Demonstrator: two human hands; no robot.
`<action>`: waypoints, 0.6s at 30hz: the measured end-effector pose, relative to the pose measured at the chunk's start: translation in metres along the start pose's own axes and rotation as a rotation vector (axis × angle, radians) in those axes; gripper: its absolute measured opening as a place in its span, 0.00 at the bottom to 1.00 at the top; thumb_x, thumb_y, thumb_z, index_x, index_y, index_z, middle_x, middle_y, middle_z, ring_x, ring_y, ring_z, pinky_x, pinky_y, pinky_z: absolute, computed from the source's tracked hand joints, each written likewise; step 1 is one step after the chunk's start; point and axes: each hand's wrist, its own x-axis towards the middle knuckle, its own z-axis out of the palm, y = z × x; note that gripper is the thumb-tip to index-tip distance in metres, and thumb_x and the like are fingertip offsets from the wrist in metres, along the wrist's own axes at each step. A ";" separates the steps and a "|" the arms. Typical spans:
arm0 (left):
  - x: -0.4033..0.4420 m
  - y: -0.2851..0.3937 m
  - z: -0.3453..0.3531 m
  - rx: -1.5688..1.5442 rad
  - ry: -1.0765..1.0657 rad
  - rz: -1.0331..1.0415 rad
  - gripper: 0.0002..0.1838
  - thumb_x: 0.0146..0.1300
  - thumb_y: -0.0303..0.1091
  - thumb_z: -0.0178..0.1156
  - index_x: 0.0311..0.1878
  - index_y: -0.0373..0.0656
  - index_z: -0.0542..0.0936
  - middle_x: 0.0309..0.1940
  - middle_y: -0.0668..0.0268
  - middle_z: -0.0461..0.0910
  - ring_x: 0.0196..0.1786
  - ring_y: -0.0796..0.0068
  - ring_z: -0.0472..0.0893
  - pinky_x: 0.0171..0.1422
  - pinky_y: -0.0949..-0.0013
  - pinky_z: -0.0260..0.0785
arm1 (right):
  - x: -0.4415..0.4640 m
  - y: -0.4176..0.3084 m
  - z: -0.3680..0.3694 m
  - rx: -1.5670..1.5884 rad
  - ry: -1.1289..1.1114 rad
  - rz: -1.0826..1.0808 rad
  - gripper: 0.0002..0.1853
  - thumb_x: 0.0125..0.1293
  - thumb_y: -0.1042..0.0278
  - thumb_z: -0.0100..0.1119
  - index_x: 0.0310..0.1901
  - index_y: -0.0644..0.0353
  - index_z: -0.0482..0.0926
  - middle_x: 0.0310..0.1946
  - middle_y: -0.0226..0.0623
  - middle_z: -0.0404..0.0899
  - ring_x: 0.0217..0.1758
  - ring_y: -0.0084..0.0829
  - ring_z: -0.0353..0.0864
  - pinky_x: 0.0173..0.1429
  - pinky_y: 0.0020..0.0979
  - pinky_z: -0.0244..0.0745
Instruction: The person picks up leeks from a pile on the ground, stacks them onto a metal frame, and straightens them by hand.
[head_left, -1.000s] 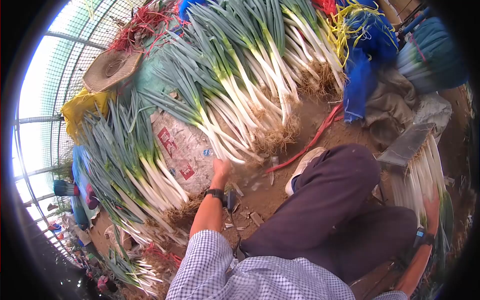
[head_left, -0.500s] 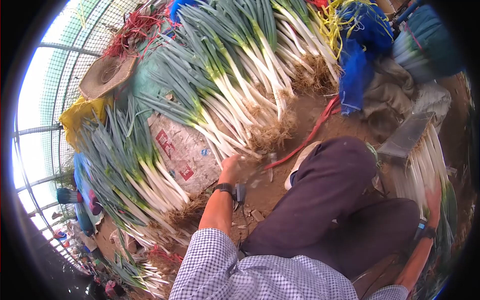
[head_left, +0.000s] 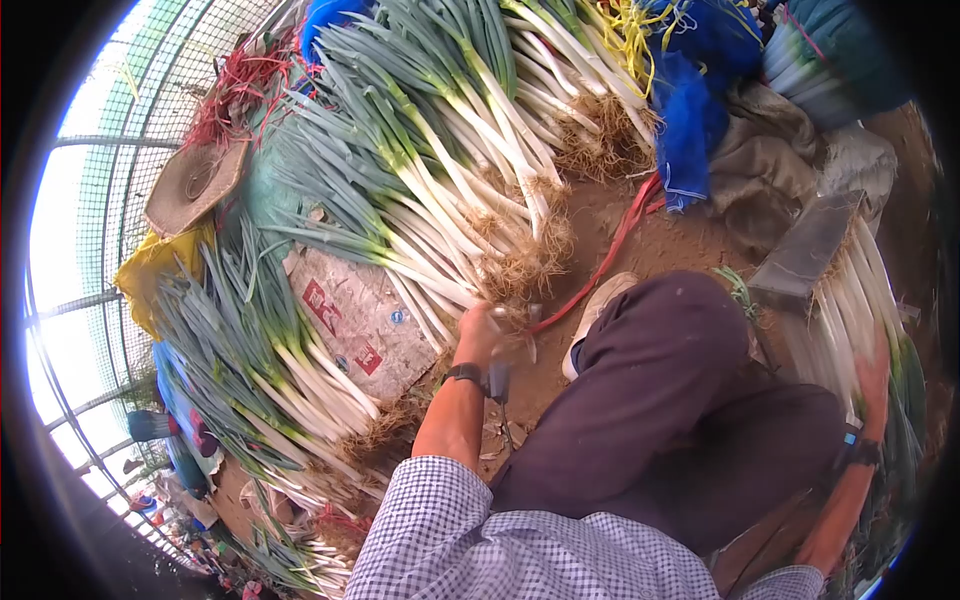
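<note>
My left hand (head_left: 480, 325) is at the root ends of a pile of leeks (head_left: 440, 240), its fingers closed together at the white stalks; blur hides exactly what they hold. On the right, my right hand (head_left: 872, 375) lies against the white stalks of another bunch of leeks (head_left: 850, 300), whose green leaves trail down beside the wrist. Its fingers are smeared by motion. The roots of that bunch lie by a dark flat metal plate (head_left: 808, 250). A printed sack (head_left: 350, 320) lies left of my left hand.
More leeks (head_left: 290, 350) lie at the left. A straw hat (head_left: 195, 185), yellow cloth (head_left: 165, 275) and red strings (head_left: 235, 95) are behind them. A red strap (head_left: 615, 245) crosses the soil near my shoe (head_left: 600, 310). Blue cloth (head_left: 685, 130) hangs at the back right.
My left hand has shifted right and slightly up along the root ends of the pile. My right hand has moved up a little along its bunch. The camera view has shifted too.
</note>
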 end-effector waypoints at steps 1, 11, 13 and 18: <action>-0.040 0.017 0.005 0.280 -0.103 0.125 0.18 0.65 0.31 0.66 0.55 0.37 0.75 0.48 0.56 0.78 0.45 0.58 0.79 0.49 0.50 0.74 | -0.001 -0.002 -0.001 -0.003 -0.001 -0.006 0.37 0.66 0.71 0.55 0.77 0.64 0.61 0.77 0.49 0.62 0.82 0.44 0.57 0.84 0.40 0.47; -0.171 0.080 -0.042 -0.380 -0.335 0.019 0.14 0.69 0.38 0.68 0.52 0.43 0.79 0.42 0.61 0.83 0.38 0.74 0.84 0.42 0.68 0.81 | -0.002 -0.005 0.003 0.039 0.059 -0.029 0.36 0.66 0.69 0.56 0.76 0.64 0.62 0.76 0.51 0.63 0.81 0.48 0.58 0.84 0.42 0.48; -0.177 0.084 -0.075 -0.298 -0.357 0.142 0.17 0.70 0.39 0.66 0.54 0.38 0.79 0.40 0.61 0.86 0.35 0.70 0.87 0.34 0.72 0.82 | -0.002 0.001 0.007 0.009 0.087 -0.037 0.37 0.65 0.69 0.57 0.76 0.64 0.62 0.76 0.52 0.63 0.80 0.48 0.58 0.83 0.42 0.49; -0.232 0.088 -0.097 -0.123 -0.105 0.144 0.12 0.67 0.35 0.67 0.48 0.39 0.82 0.28 0.69 0.85 0.24 0.81 0.81 0.26 0.76 0.77 | 0.011 0.034 0.026 -0.007 0.104 -0.071 0.37 0.64 0.69 0.59 0.76 0.64 0.63 0.75 0.53 0.64 0.79 0.50 0.60 0.82 0.44 0.52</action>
